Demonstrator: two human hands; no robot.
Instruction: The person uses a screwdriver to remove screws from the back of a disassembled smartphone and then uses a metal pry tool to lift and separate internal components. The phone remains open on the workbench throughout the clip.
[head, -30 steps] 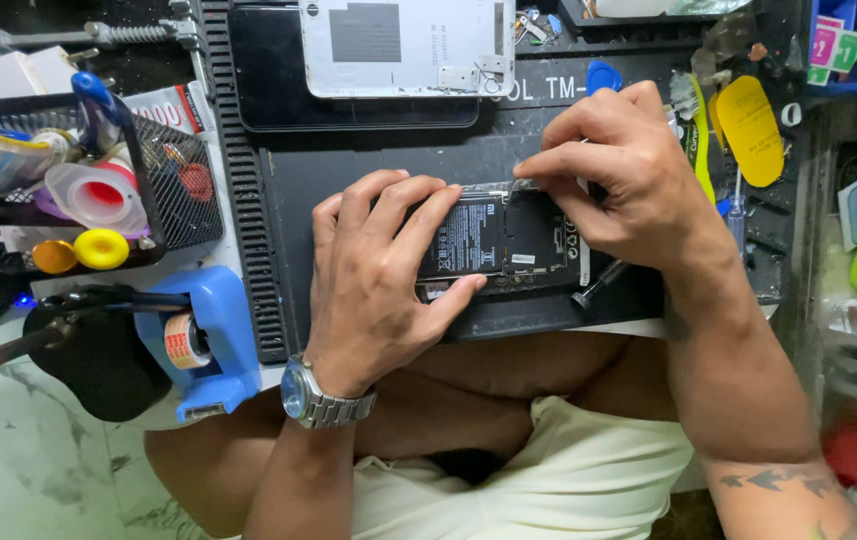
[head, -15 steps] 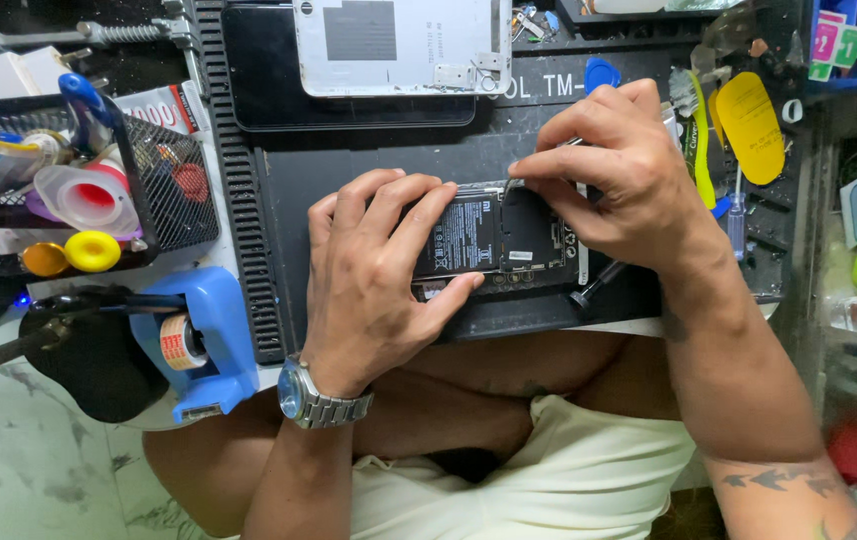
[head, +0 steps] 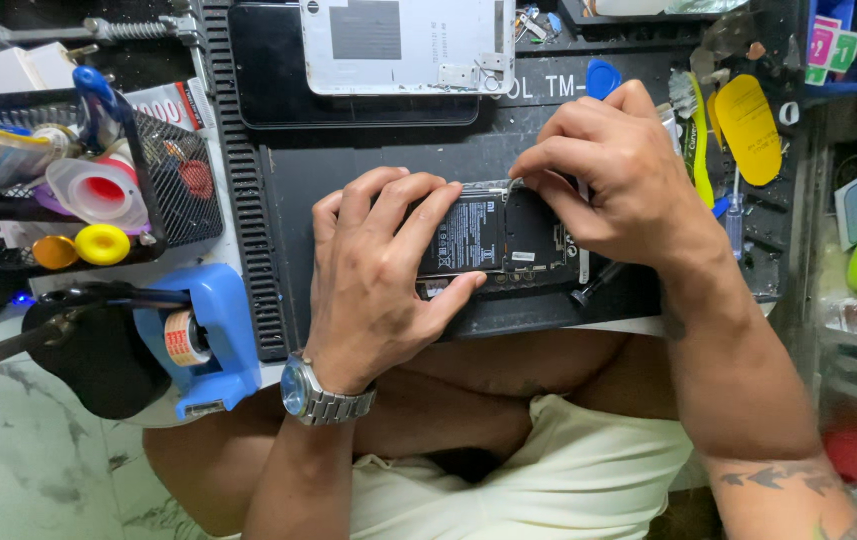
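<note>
Phone (head: 494, 240), opened, pinned flat by my left hand (head: 374, 275); right hand (head: 619, 175) fingers pinch a thin tool at its top edge. I'd pry gently, shallow.

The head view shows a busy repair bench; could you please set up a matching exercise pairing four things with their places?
Things:
1. opened phone
2. blue tape dispenser
3. wire basket
4. yellow pry tool

Places:
A. far right of the dark mat
B. under both hands, mid-mat
C. left of the mat, upper part
D. left of the mat, near edge, beside the left hand

Pairs: 1-B, 2-D, 3-C, 4-A. The right hand works at the phone's top edge.
</note>
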